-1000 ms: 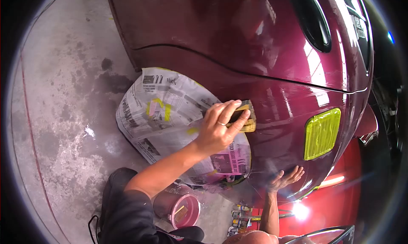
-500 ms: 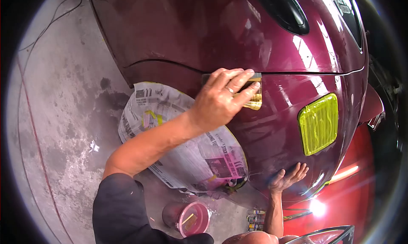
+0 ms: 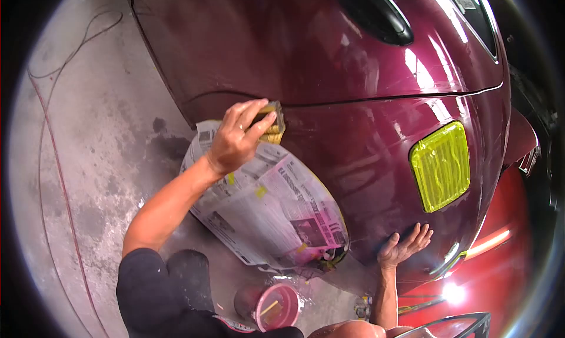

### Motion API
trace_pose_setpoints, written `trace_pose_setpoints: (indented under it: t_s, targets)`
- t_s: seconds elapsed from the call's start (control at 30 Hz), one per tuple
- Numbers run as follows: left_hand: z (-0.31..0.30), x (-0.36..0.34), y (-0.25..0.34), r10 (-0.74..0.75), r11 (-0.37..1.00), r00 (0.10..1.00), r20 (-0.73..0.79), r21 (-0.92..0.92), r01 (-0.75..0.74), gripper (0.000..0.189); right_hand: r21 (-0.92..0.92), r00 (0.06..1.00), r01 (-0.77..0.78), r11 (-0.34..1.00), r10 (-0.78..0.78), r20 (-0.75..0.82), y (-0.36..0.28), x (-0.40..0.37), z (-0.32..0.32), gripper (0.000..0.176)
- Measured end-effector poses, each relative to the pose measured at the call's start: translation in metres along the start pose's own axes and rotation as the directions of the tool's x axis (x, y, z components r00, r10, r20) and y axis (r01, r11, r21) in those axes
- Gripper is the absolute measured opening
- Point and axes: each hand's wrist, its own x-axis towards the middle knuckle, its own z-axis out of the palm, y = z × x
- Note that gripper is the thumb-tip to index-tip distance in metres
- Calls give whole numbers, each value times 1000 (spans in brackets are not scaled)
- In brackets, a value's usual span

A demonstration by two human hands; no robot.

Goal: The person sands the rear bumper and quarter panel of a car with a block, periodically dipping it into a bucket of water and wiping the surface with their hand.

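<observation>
My left hand (image 3: 235, 141) is closed round a yellowish sanding block (image 3: 273, 123) with a grey face, holding it against the maroon car panel (image 3: 359, 149). The block sits just below the dark panel gap, by the upper edge of the newspaper (image 3: 259, 202) masking the wheel area. My thumb is hidden. My right hand (image 3: 405, 245) rests lower on the panel, open, fingers stretched out, holding nothing. Above it is the fuel flap (image 3: 441, 167), covered in yellow-green tape.
On the concrete floor (image 3: 112, 161) stands a pink bucket (image 3: 259, 302) with a stick-like thing inside. A hose or cable (image 3: 62, 191) runs down the left. A black door handle (image 3: 376, 11) sits higher on the car. A bright lamp (image 3: 453, 292) shines near a red surface.
My left hand and the sanding block have moved left along the panel toward the newspaper's upper end. My right hand stays on the panel in nearly the same place. The view has shifted slightly.
</observation>
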Motion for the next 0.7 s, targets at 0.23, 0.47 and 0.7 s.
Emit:
trace_pose_setpoints:
  t_s: [0.23,0.47,0.7]
  targets:
    - [24,51,52,44,999,999,20,-22,-43,50,8,1000,14,1000,-14,12,0,1,-3,65]
    - [35,62,58,56,993,998,-14,-107,-57,47,-9,1000,10,1000,-10,-9,2,-1,2,66]
    - [20,0,9,71,997,997,6,-11,-71,51,13,1000,9,1000,-9,-25,-1,0,1,66]
